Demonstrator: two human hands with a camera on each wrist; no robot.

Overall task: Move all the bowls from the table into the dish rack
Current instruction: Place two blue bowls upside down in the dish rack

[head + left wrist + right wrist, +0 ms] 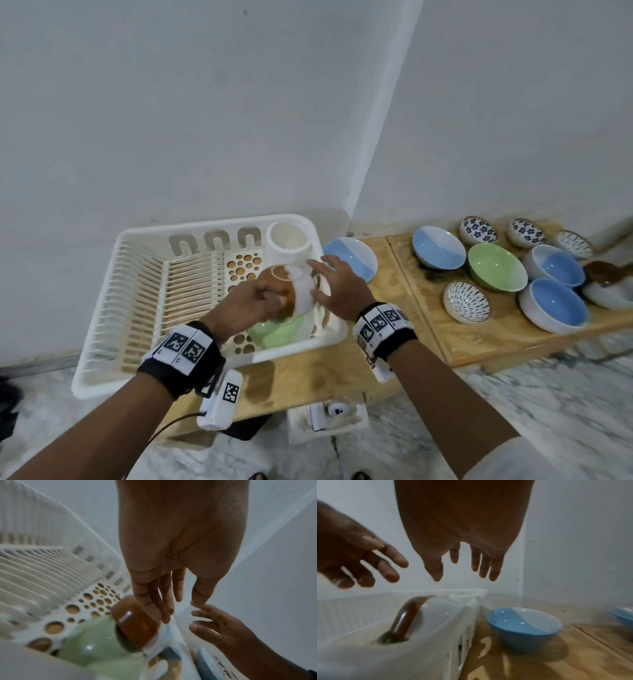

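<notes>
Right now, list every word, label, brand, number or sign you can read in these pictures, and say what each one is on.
No readable words, brands or numbers anywhere.
Left wristband: black-and-white square code patterns, no letters.
Right wristband: the same kind of code squares, no letters.
White block under the left wrist: one code square, no text.
Bowls on the table: flower and line patterns only.
Dish rack: plain, no marking visible.

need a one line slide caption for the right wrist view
Both open hands, right hand and left hand, hover above a brown-and-white bowl propped in the dish rack; a blue-and-white bowl waits beside it.
</notes>
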